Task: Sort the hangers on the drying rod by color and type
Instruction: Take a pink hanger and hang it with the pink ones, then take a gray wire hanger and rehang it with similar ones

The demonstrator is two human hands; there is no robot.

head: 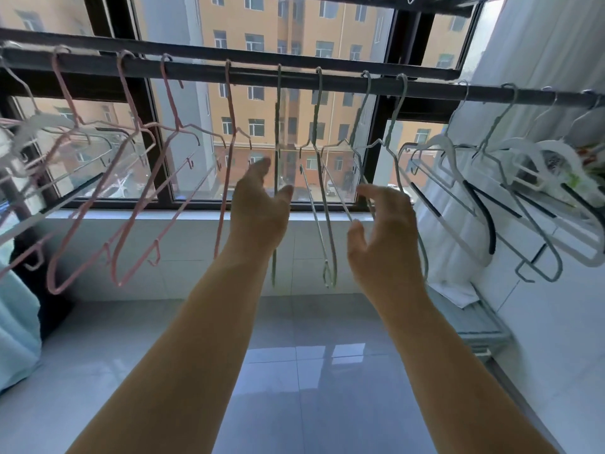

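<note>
Across the upper part of the frame, we see a dark rod [255, 73] running in front of a window [330, 34]. Pink hangers [231, 119] hang along its left stretch, grey-green hangers [317, 119] in the middle, and white hangers [450, 155] crowd the right end. At centre, two bare arms rise towards the grey-green group. The left hand [258, 211] has relaxed fingers, slightly apart, gripping nothing. The right hand [383, 237] has loosely curved fingers spread apart, just beside a hanger wire; we cannot tell if they touch.
</note>
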